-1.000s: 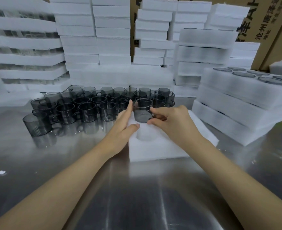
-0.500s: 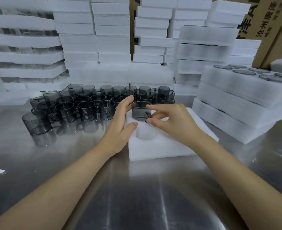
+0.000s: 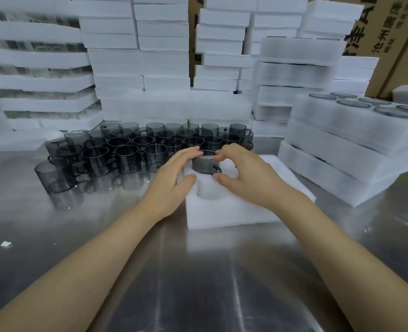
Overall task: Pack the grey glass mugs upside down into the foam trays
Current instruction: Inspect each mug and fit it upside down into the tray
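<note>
A worker's left hand (image 3: 171,173) and right hand (image 3: 246,174) both curled round a grey glass mug (image 3: 203,164), fingertips hooked over its top edge and thumbs low against the foam. The mug sat partly sunk in a pocket near the 11 o'clock corner of the foam tray (image 3: 234,212). Its handle (image 3: 217,167) pointed toward 6 o'clock. Whether its base or its mouth faced up could not be told for certain.

The seating looked like the risky part. If the handle missed its cut-out, downward pressure would likely cock the glass in the pocket and jam it, or tear the soft wall between it and the empty pocket (image 3: 207,191) just beside it at 6 o'clock. Uneven force from the two hands would probably do the same.

The tray lay loose on the polished steel table (image 3: 198,283), held only by the thumbs, so a hard shove might skate it toward 12 o'clock into the loose mugs (image 3: 126,154) crowded from 10 to 12 o'clock. The nearest of these stood close by the left knuckles, and a careless sweep could tip one into its neighbours and chip it.

Filled trays (image 3: 342,149) were stacked at 2 o'clock, well apart.
</note>
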Available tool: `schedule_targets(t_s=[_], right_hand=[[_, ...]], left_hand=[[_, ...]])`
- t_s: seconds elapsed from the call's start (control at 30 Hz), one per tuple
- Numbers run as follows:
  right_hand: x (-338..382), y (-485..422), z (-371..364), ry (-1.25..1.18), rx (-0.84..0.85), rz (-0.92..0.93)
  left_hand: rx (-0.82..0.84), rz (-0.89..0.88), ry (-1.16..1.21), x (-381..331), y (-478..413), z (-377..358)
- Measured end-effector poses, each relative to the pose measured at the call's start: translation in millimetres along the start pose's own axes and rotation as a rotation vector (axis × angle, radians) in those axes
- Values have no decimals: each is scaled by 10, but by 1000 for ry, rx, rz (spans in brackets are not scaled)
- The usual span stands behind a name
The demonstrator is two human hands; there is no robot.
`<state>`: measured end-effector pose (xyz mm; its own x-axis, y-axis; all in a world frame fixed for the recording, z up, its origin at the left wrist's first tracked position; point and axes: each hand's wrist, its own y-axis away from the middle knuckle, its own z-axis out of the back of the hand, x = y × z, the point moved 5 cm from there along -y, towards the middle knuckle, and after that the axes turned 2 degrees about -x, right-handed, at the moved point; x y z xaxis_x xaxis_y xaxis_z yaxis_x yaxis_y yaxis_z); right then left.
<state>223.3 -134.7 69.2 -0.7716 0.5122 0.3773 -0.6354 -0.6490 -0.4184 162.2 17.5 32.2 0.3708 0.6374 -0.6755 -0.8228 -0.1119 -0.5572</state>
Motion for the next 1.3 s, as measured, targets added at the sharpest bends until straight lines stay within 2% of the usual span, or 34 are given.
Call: schedule_targets(t_s=[0.2, 0.37, 0.57, 0.7, 0.8, 0.87, 1.03, 1.13, 1.2, 1.3], right_hand=[[-19, -6, 21, 29, 91, -41], [4, -17, 6, 83, 141, -51], [-38, 9, 9, 64, 157, -70], [-103, 98, -28, -53, 273, -66], [-118, 143, -21, -75, 415, -40], [-124, 169, -13, -34, 489, 7], [-157, 183, -16, 61, 463, 72], [-166, 191, -13, 58, 471, 75], [-156, 181, -23, 50, 469, 76], [-108, 154, -53, 48, 382, 100]], left_hand=[[-27, 4, -74, 2, -21, 49], [-47, -30, -249, 14, -76, 70], [-135, -50, -246, 9, -41, 85], [-313, -56, -535, 34, -67, 208], [-221, 115, -747, 243, -81, 278], [-179, 174, -808, 344, -75, 309], [-164, 66, -885, 317, -133, 259], [-323, 71, -723, 199, -121, 322], [-508, -61, -646, 1, -89, 415], [-705, -403, -691, -344, 24, 479]])
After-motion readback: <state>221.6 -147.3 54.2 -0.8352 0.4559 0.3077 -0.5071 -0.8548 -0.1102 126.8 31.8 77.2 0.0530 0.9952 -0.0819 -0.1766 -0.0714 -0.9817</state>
